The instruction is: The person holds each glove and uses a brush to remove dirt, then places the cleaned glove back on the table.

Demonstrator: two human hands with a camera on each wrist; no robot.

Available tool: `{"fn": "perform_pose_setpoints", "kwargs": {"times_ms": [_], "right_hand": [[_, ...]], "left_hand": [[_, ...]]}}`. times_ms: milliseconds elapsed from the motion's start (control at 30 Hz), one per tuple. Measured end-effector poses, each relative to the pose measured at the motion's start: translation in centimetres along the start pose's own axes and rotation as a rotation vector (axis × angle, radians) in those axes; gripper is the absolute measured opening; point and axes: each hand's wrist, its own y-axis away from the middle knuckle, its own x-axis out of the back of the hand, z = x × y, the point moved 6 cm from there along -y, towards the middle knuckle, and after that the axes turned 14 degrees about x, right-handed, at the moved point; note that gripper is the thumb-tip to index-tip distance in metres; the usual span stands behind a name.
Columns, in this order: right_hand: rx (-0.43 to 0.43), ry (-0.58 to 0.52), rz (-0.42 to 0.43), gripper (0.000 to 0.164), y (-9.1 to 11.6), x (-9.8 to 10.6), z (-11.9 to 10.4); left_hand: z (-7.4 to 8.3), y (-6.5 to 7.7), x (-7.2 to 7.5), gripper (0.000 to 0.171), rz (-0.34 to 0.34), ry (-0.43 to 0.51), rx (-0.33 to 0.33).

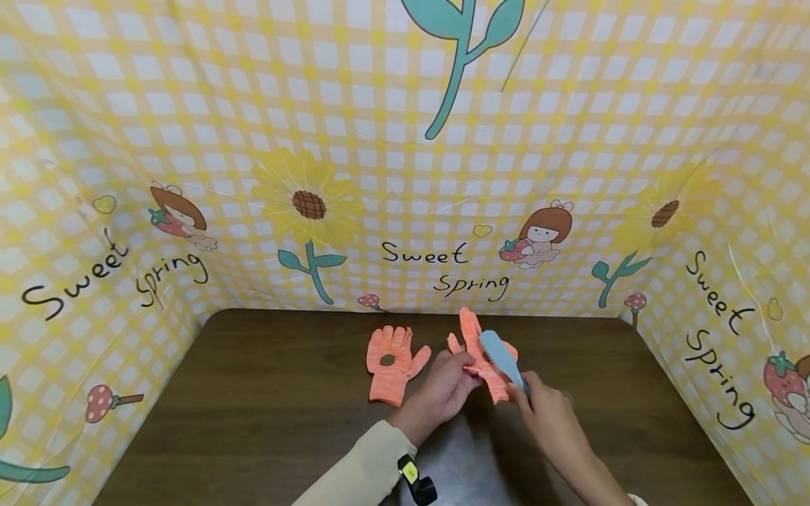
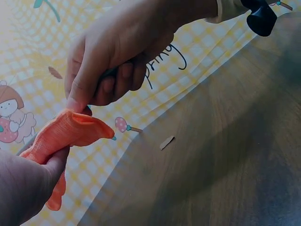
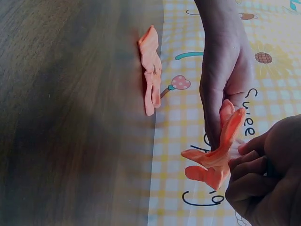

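Above the table, my left hand (image 1: 446,385) grips an orange knit glove (image 1: 471,330) by its side, thumb on top. The glove's fingers point away from me, and its cuff hangs toward my right hand (image 1: 549,414). That right hand holds a light blue brush (image 1: 500,351) by the handle, with the flat head lying over the glove. In the left wrist view, the glove (image 2: 61,132) bends between both hands, and the right hand (image 2: 117,56) is close at its cuff. The right wrist view shows the glove (image 3: 218,153) folded; the right hand mostly hides the brush there.
A second orange glove (image 1: 391,365) lies flat to the left, a dark oval mark on its palm. A small pale scrap (image 2: 167,142) is on the dark wooden table (image 1: 253,422). Yellow checked cloth (image 1: 392,176) walls in the back and both sides.
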Motion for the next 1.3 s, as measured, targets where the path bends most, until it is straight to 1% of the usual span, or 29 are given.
{"fn": "perform_pose_setpoints", "kwargs": {"times_ms": [67,133,300,500,600,733,867,1000,1133,1200,1300], "right_hand": [[0.011,0.042,0.015,0.027,0.1,0.1,0.2],[0.008,0.049,0.029,0.027,0.1,0.2,0.4],[-0.036,0.017,0.035,0.027,0.0,0.5,0.8],[-0.025,0.011,0.033,0.031,0.1,0.8,1.0],[-0.058,-0.018,0.014,0.03,0.2,0.7,1.3],[-0.104,-0.062,-0.013,0.03,0.2,0.8,1.8],[-0.114,-0.08,-0.014,0.03,0.3,1.2,2.3],[-0.112,-0.065,0.024,0.036,0.3,1.9,2.4],[-0.084,-0.048,0.084,0.035,0.1,2.4,1.9],[-0.064,-0.051,0.081,0.034,0.1,2.2,1.5],[-0.045,-0.06,0.04,0.031,0.2,1.6,1.0]], "left_hand": [[-0.1,0.0,0.0,0.051,-0.01,0.005,0.002],[-0.2,-0.1,0.0,0.053,-0.008,0.01,0.001],[-0.3,-0.2,0.0,0.057,-0.003,0.005,-0.009],[-0.4,-0.4,-0.2,0.057,-0.007,0.004,-0.004],[-0.5,-0.4,-0.1,0.056,-0.007,0.003,0.001],[-0.4,-0.3,0.0,0.055,-0.028,-0.015,-0.005],[-0.3,-0.3,-0.1,0.056,-0.048,-0.022,-0.008],[-0.2,-0.3,-0.1,0.054,-0.047,-0.026,-0.008],[-0.3,-0.3,-0.3,0.053,-0.042,-0.029,-0.007],[-0.4,-0.3,-0.4,0.053,-0.041,-0.029,-0.003],[-0.4,-0.4,-0.6,0.053,-0.032,-0.036,0.005]]}}
